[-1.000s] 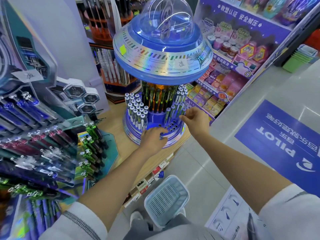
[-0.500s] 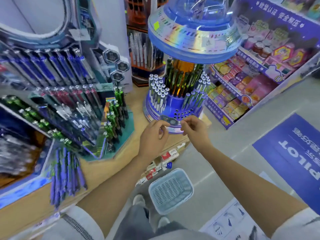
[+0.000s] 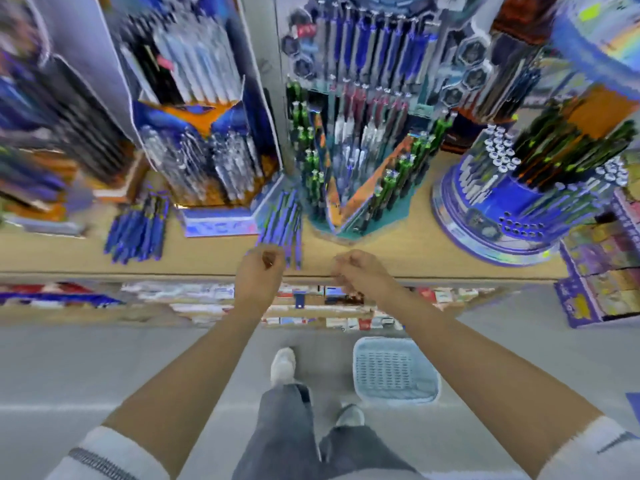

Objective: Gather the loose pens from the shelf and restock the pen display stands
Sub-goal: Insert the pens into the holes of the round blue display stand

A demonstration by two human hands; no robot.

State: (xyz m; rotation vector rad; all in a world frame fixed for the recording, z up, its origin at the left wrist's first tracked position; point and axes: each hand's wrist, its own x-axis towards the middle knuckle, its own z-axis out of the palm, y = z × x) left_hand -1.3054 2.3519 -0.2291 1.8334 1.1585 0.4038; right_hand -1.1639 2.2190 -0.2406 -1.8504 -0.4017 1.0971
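Observation:
A loose bundle of purple pens (image 3: 280,220) lies on the wooden shelf (image 3: 398,251) between two display stands. A second loose bundle of blue pens (image 3: 136,230) lies further left. My left hand (image 3: 259,271) hovers at the near ends of the purple pens with fingers curled; motion blur hides whether it touches or pinches one. My right hand (image 3: 360,271) is over the shelf's front edge, fingers curled with nothing in them. The round blue pen stand (image 3: 519,209) is at the right, a teal tiered stand (image 3: 349,174) in the middle, and a blue-orange stand (image 3: 214,161) to its left.
A pale blue plastic basket (image 3: 394,372) stands on the floor by my right foot. Small boxed goods line the lower shelf face (image 3: 207,299). A purple rack of packets (image 3: 602,271) juts out at the right. The whole picture is motion-blurred.
My view has swung left and down from the round stand. Both hands drew back from its base and now sit over the shelf's front edge, near the loose purple pens.

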